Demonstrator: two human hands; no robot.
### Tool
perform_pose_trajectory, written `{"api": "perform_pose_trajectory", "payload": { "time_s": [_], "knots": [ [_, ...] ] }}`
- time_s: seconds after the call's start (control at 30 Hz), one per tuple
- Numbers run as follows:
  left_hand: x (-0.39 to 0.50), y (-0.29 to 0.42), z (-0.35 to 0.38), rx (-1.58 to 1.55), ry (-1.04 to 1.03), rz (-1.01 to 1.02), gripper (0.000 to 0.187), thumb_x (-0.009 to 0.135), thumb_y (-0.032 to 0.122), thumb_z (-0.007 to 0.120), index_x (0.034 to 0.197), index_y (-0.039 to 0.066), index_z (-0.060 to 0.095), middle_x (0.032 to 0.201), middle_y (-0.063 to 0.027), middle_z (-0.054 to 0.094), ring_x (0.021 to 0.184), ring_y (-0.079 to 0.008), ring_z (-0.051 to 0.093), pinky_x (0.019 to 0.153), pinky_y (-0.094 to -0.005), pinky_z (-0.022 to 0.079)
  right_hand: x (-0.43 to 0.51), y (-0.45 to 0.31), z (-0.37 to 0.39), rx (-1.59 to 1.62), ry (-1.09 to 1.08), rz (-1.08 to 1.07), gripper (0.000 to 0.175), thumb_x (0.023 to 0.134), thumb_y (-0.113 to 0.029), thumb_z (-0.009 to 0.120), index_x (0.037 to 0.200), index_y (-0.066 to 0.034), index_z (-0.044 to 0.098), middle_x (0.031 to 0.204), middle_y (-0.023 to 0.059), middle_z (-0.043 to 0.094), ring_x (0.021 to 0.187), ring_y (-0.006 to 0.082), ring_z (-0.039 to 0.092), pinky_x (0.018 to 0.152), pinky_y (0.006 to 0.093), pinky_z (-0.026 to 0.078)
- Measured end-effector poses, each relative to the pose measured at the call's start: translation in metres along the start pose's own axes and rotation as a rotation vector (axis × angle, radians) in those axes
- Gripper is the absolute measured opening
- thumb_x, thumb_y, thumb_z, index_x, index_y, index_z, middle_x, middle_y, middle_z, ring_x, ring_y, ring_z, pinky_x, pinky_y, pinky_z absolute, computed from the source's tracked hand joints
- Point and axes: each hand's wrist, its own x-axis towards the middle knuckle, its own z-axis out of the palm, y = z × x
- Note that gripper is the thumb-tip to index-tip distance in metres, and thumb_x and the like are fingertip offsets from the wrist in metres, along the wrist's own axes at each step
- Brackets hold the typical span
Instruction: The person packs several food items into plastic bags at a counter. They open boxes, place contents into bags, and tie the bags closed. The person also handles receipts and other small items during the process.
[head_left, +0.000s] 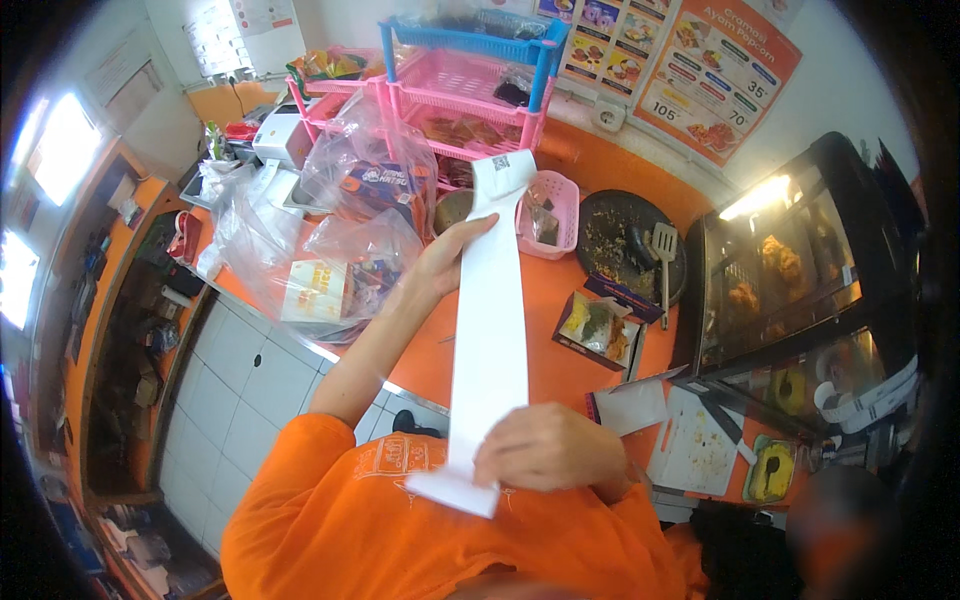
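Note:
A long white paper strip (491, 322), like a stretch of receipts or labels, runs between my two hands above the orange counter. My left hand (450, 251) grips its upper part, the thumb lying on the paper. Print and a square code show on the curled far end. Lower down, my right hand (551, 450) pinches the strip near its folded, slightly blurred near end, close to my orange shirt (450, 540). Left of the strip, a clear plastic bag (360, 240) holds boxes. An open food box (600, 330) with rice and toppings sits to the right.
Pink and blue rack shelves (465, 82) stand at the back beside a label printer (281, 139). A black pan (630, 240) holds a slotted spatula (664, 247). Rightward are a lit display warmer (780, 262), a cutting board (694, 442) with a knife, and another person (840, 525).

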Motion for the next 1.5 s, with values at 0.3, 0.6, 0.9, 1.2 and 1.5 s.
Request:
{"api": "perform_pose_trajectory", "payload": {
  "time_s": [0.3,0.6,0.9,1.2,1.5],
  "knots": [
    [0.079,-0.015,-0.038,-0.003,0.194,0.269,0.021,0.091,0.024,0.068,0.102,0.007,0.063,0.085,-0.0033,0.067,0.071,-0.0186,0.066,0.063,-0.0352,0.056,-0.028,-0.04,-0.043,0.419,-0.169,-0.199,0.016,0.091,-0.009,0.059,0.097,-0.0013,0.07,0.105,0.0135,0.07,0.084,0.0248,0.068,0.073,0.0334,0.054],
    [0.051,-0.02,-0.002,0.474,0.188,0.476,0.035,0.101,0.032,0.05,0.093,0.001,0.065,0.077,0.0029,0.059,0.064,-0.0049,0.051,0.057,-0.0221,0.041,-0.044,-0.02,-0.042,0.131,0.432,-0.176,0.017,0.089,-0.015,0.063,0.095,-0.0001,0.07,0.096,0.0125,0.069,0.084,0.0237,0.067,0.078,0.0337,0.051],
    [-0.04,-0.003,0.054,0.498,-0.092,0.388,0.04,0.101,0.036,0.048,0.118,0.004,0.063,0.111,-0.0055,0.064,0.099,-0.0119,0.059,0.084,-0.0285,0.049,0.024,0.126,-0.024,0.038,1.174,0.33,0.016,0.088,-0.003,0.066,0.102,0.0004,0.059,0.114,0.0083,0.059,0.1,0.0177,0.057,0.089,0.0315,0.045],
    [-0.118,0.059,0.042,0.932,0.152,0.88,0.044,0.096,0.016,0.056,0.135,-0.002,0.045,0.116,-0.0093,0.063,0.107,-0.0145,0.057,0.092,-0.03,0.045,0.097,0.107,-0.006,0.316,0.972,0.259,0.059,0.094,0.0,0.056,0.143,-0.0047,0.024,0.124,0.0195,0.056,0.11,0.0203,0.058,0.089,0.0301,0.048],
    [-0.201,0.166,-0.041,1.537,0.709,1.371,0.095,0.077,0.035,0.078,0.148,0.002,0.024,0.142,-0.0186,0.039,0.127,-0.0312,0.045,0.109,-0.0447,0.032,0.173,0.107,-0.062,-0.302,0.939,0.181,0.027,0.091,-0.008,0.061,0.116,-0.0013,0.053,0.098,0.0051,0.062,0.09,0.0185,0.061,0.082,0.0341,0.05]
  ]
}}
